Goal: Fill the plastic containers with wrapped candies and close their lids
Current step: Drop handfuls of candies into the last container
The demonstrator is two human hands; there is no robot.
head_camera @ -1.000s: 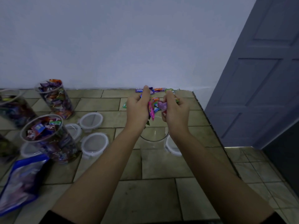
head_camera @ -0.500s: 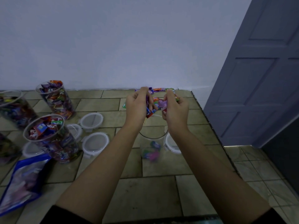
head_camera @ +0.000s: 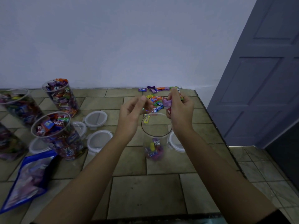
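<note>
Filling has begun: candies (head_camera: 153,149) lie in the container (head_camera: 156,131) (empty a second ago). At one o'clock my right hand (head_camera: 180,110) still pinches more in its fingers (head_camera: 172,94); whether the half-curled left hand (head_camera: 132,113) holds anything, I cannot tell.

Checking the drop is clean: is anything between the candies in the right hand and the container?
Nothing visible. The container stands open, its lid beside it; the right hand holds the candies just above its rim.

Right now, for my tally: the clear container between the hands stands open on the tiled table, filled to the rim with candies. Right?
No. In the head view the clear container stands open on the tiled table between the left hand and right hand, but only a few candies lie at its bottom.
</note>
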